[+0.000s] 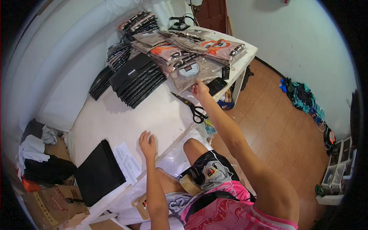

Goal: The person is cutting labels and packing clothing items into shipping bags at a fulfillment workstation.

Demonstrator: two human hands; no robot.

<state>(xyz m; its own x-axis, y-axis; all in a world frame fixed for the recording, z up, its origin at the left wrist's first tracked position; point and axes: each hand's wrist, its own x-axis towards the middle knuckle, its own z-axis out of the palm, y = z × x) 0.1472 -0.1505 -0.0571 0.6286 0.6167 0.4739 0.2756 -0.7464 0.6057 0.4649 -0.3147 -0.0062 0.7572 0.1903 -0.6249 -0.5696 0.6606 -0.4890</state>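
Note:
My right hand [200, 88] pinches the near edge of a clear plastic-bagged beige garment [198, 72] with a light neck panel, lying at the front of the heaped bagged garments [178, 40]. Just right of that hand lie a dark phone [217, 86] and a small black tag [225, 73]. Black-handled scissors [192, 108] rest below it with the blades pointing up-left. My left hand [148, 142] rests on the white table [126, 123] with nothing seen in it, fingers slightly curled. Left of it are a printed paper sheet [128, 162] and a stack of flat black bags [99, 172].
Fanned black packages [138, 79] lie left of the garments. A clothes iron [179, 23] stands at the table's far end. A cardboard box [54, 205] and piled cloth [43, 164] sit at left. Clothes [303, 96] and white plastic trays [335, 175] line the right wall.

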